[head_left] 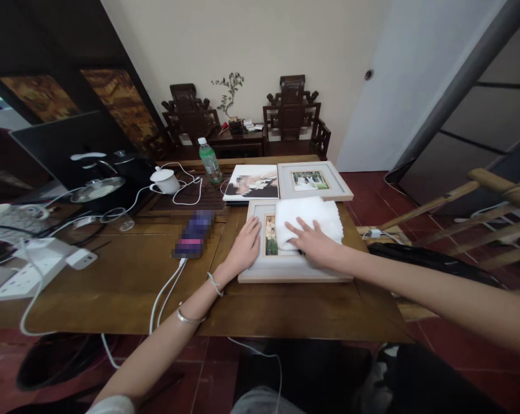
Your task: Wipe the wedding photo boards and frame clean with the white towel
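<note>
A picture frame (260, 270) with a pale wooden edge lies flat near the front of the table. My left hand (245, 246) rests on its left side, fingers stretched out and holding nothing. On the frame's glass lies a folded white cloth (316, 213), covering much of the photo inside. My right hand (314, 241) presses on the cloth with its fingers spread. Just behind are a second framed photo (344, 187) on the right and a white-covered album or board with a picture (253, 172) on the left.
A phone (193, 236) with white cables lies left of the frame on the wooden table (126, 282). A green bottle (209, 161), a lidded white cup (165, 181), a small clear cup (118, 219) and a power strip (35, 267) stand farther left. A wooden chair (458, 213) is at right.
</note>
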Demonstrator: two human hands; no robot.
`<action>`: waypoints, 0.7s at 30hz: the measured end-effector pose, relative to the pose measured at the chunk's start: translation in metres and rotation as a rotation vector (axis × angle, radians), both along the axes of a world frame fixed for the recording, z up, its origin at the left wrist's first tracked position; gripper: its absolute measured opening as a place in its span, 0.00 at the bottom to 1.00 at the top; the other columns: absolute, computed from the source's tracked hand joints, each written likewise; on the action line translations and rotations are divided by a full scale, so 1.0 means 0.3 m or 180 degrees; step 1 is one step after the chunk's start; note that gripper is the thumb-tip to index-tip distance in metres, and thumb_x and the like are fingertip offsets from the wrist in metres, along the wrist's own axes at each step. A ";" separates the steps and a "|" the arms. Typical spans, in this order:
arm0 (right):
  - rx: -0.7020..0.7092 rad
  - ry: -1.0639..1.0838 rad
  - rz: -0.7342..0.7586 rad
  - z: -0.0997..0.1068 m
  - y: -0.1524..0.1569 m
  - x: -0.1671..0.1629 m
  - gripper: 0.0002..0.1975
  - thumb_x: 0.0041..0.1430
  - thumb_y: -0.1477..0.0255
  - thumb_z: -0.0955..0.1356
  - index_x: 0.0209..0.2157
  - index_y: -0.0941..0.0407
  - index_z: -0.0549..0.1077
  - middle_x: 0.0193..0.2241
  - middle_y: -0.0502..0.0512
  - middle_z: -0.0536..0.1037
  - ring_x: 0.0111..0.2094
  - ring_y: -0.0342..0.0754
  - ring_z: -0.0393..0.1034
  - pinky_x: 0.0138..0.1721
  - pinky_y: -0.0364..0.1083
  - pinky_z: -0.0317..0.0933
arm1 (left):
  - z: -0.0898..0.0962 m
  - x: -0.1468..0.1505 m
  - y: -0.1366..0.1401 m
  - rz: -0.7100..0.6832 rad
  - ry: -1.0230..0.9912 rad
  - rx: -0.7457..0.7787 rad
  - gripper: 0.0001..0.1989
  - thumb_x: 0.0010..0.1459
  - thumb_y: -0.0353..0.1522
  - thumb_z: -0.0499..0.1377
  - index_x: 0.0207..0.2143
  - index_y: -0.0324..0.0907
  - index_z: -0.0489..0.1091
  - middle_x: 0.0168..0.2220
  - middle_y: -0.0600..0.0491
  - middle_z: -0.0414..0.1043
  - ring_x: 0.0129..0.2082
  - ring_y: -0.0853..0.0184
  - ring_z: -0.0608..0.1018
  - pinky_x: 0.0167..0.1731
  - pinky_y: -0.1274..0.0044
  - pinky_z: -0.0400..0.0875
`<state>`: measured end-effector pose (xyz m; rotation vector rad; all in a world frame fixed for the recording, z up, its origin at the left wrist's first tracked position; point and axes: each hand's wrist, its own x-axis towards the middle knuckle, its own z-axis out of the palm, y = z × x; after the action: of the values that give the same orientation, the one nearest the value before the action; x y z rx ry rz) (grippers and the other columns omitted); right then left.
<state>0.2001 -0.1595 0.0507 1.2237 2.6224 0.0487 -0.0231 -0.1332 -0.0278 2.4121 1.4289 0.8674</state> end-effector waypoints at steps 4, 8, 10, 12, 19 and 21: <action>-0.0593 -0.0034 0.0090 0.085 -0.160 -0.018 0.33 0.48 0.87 0.62 0.57 0.57 0.66 0.66 0.63 0.48 0.64 0.70 0.43 0.54 0.69 0.54 | 0.000 0.002 0.001 0.0005 0.0029 0.0005 0.23 0.62 0.29 0.45 0.59 0.35 0.60 0.62 0.42 0.58 0.65 0.58 0.55 0.63 0.59 0.51; -0.1029 0.0075 0.0179 0.147 -0.269 -0.035 0.31 0.49 0.86 0.62 0.56 0.56 0.67 0.66 0.60 0.51 0.63 0.66 0.47 0.54 0.63 0.59 | 0.004 0.003 0.000 0.0013 0.0044 -0.0018 0.23 0.62 0.29 0.44 0.58 0.34 0.61 0.62 0.41 0.57 0.65 0.57 0.55 0.63 0.59 0.51; -0.0986 0.0120 0.0247 0.137 -0.284 -0.041 0.32 0.48 0.86 0.63 0.56 0.56 0.66 0.66 0.59 0.50 0.63 0.67 0.46 0.54 0.64 0.58 | 0.005 0.003 0.000 0.0018 0.0041 -0.0026 0.23 0.62 0.29 0.44 0.58 0.33 0.61 0.62 0.40 0.57 0.65 0.57 0.55 0.63 0.59 0.51; -0.0799 0.0126 0.0305 0.100 -0.267 -0.040 0.33 0.47 0.86 0.63 0.57 0.56 0.65 0.66 0.60 0.49 0.64 0.68 0.43 0.55 0.67 0.55 | 0.004 0.002 0.000 0.0019 0.0047 -0.0018 0.23 0.62 0.28 0.44 0.58 0.32 0.61 0.62 0.40 0.58 0.65 0.57 0.55 0.63 0.59 0.51; 0.0231 0.0137 0.0133 -0.018 0.017 0.035 0.38 0.45 0.93 0.58 0.58 0.55 0.64 0.67 0.60 0.40 0.66 0.66 0.34 0.56 0.72 0.47 | 0.005 0.001 0.000 0.0001 0.0093 -0.0022 0.23 0.63 0.30 0.44 0.58 0.32 0.61 0.62 0.39 0.58 0.65 0.57 0.56 0.63 0.61 0.52; 0.0598 0.0110 0.0030 -0.019 0.112 0.053 0.37 0.45 0.93 0.57 0.57 0.56 0.65 0.68 0.59 0.38 0.66 0.66 0.32 0.56 0.72 0.47 | 0.008 0.001 -0.001 0.0002 0.0070 -0.0035 0.23 0.63 0.30 0.44 0.58 0.32 0.61 0.62 0.39 0.59 0.65 0.58 0.56 0.63 0.61 0.52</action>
<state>0.2160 -0.1259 0.0449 1.2811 2.7042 0.2839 -0.0230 -0.1334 -0.0256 2.4207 1.4383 0.8334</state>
